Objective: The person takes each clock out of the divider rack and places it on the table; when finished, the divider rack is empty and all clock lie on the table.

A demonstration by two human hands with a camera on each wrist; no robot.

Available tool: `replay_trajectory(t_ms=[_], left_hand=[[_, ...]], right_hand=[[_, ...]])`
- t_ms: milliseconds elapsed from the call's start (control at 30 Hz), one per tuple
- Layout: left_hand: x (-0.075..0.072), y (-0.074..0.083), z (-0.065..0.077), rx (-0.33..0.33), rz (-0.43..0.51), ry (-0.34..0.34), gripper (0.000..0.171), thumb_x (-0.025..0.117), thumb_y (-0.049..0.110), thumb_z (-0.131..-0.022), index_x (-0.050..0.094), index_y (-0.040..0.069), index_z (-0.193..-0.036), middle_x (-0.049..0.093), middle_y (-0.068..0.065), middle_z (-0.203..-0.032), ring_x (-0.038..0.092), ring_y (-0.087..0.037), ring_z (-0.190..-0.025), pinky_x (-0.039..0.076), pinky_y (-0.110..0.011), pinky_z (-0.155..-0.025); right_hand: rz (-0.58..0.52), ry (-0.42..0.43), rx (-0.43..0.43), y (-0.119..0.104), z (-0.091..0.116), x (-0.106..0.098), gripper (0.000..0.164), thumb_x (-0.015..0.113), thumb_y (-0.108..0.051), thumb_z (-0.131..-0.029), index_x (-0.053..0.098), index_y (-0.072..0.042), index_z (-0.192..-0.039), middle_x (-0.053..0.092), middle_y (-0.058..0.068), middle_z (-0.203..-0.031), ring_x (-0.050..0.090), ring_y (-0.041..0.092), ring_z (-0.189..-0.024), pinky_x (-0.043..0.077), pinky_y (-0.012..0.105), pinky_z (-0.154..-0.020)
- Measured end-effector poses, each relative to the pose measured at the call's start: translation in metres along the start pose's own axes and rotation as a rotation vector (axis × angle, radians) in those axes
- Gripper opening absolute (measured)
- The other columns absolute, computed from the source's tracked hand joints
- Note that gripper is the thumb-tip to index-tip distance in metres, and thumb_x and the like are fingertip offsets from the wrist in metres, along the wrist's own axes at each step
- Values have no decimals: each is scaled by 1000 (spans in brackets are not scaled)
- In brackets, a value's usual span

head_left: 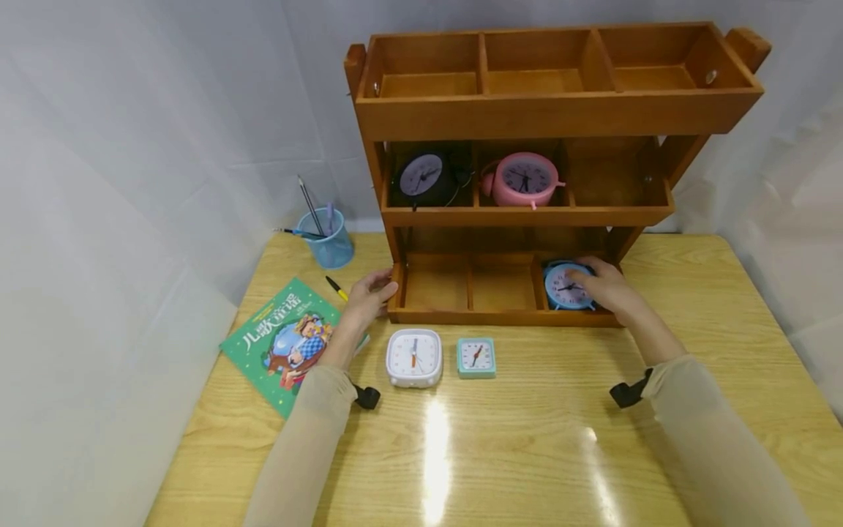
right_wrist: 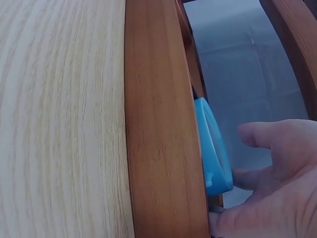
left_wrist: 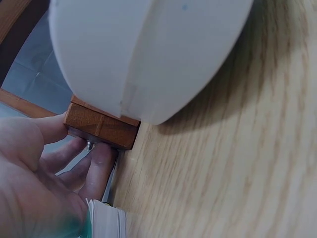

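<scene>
A brown wooden rack (head_left: 500,319) with three tiers stands on the table. At the left end of its lowest tier, my left hand (head_left: 371,296) grips the wooden end, thumb on one side and fingers on another. In the lowest right compartment a blue round alarm clock (head_left: 568,287) leans back, dial up. My right hand (head_left: 606,285) is at this clock's right side. In the right wrist view its thumb stands off the dial, while a finger touches or nearly touches the blue rim (right_wrist: 213,148). In front of the rack lie a white clock (head_left: 414,359) and a small mint square clock (head_left: 476,358).
The middle tier holds a black alarm clock (head_left: 421,178) and a pink alarm clock (head_left: 525,180). Left of the rack are a blue pen cup (head_left: 332,247), a yellow and black pen (head_left: 336,288) and a green book (head_left: 276,351), partly under the left forearm.
</scene>
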State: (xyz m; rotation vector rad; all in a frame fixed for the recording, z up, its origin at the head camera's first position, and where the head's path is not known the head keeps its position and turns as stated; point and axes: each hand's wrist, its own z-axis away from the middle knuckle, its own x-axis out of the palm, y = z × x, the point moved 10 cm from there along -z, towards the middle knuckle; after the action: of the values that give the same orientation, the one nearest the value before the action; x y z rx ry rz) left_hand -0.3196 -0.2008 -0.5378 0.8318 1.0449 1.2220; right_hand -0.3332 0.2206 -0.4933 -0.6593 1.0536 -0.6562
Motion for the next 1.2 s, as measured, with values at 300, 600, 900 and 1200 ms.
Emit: replay_trajectory(t_ms=[300,600,900,1200], left_hand=[[0,1,0,14,-9,4,52,59,18,-109,47,9,-158,52,-19,-157,57,-31,-135,55,-30,-91],[1,1,-1,14,-22,5,51,58,18,-109,47,8,-158,52,-19,-156,56,-31,-136,54,-38,-99],[0,1,0,15,-21,2,52,59,19,-109,47,8,-158,52,-19,-156,56,-31,-136,53,-34,-95],[1,1,1,12,-20,6,52,60,20,-109,47,10,-158,52,-17,-158,56,-32,-136,53,-41,-103]], right_hand=[[-204,-60,37,9,1,-1,70,36,-44,-113,19,-6,-168,24,31,-168,43,38,-132,48,52,-103],[-288,-78,42,16,1,-6,66,41,-45,-112,30,-7,-164,48,-1,-124,48,11,-90,50,28,-82],[-414,-121,18,17,4,-3,63,47,-43,-111,32,-8,-161,50,-7,-118,56,7,-91,50,26,-84],[-485,-155,9,16,5,0,56,49,-46,-111,36,-19,-158,53,-5,-119,61,5,-93,56,24,-82]])
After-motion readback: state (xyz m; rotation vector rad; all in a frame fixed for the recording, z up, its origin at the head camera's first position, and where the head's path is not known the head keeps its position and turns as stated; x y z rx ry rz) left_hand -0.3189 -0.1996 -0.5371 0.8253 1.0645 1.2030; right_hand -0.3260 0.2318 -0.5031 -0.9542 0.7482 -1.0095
